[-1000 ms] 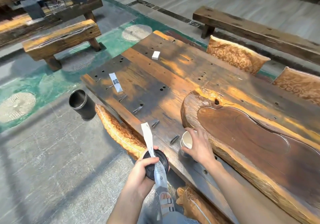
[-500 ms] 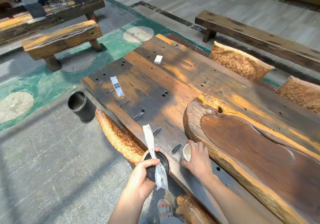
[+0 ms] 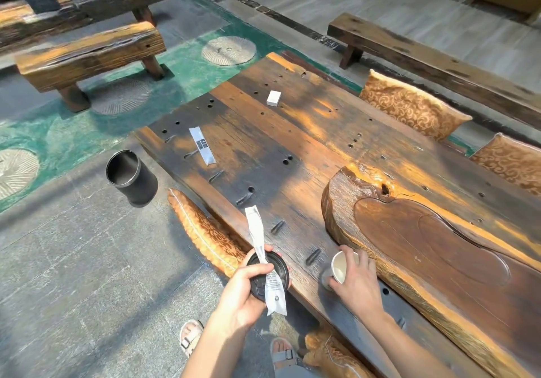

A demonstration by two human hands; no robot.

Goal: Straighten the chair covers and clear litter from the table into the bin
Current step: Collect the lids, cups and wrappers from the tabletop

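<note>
My left hand clutches a black cup lid and a long white wrapper together, just off the wooden table's near edge. My right hand grips a tilted paper cup, its pale inside showing. Farther left, the black bin stands on the stone floor. Beyond, a printed sachet and a small white box lie on the table. Patterned chair covers sit far right.

rough wood table; glossy metal bin
</note>
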